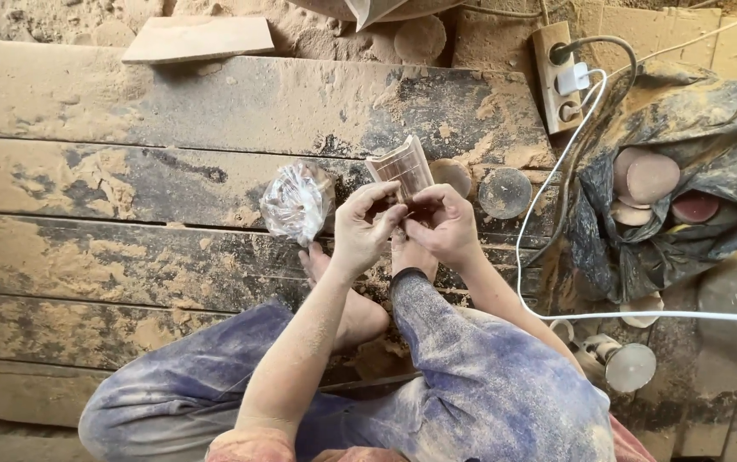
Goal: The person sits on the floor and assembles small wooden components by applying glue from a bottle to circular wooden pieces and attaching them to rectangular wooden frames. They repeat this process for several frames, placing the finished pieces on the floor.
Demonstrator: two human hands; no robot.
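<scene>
Above the crossed, dust-covered trouser legs, both hands meet over the sawdust-strewn wooden floor (171,111), where a small ribbed wooden piece (402,167) is pinched between them; its lower end is hidden in the grip and its upper end tilts away from the body. On the left hand (364,231) the fingers (383,198) are curled and pressed against the bottom of the piece; on the right hand (445,224) the fingers (424,210) are bent inward and pinch the same end from the other side, so the two sets of fingertips touch. Just left of the left hand lies a crumpled clear plastic bag (298,204) on the boards. Beyond the piece, a round wooden disc (505,192) lies flat, with a smaller one just beside it. Farther right, a dusty dark sack (685,162) holds more round wooden pieces, and a white cable (556,171) runs from a wooden socket strip (558,77) down past the right forearm
</scene>
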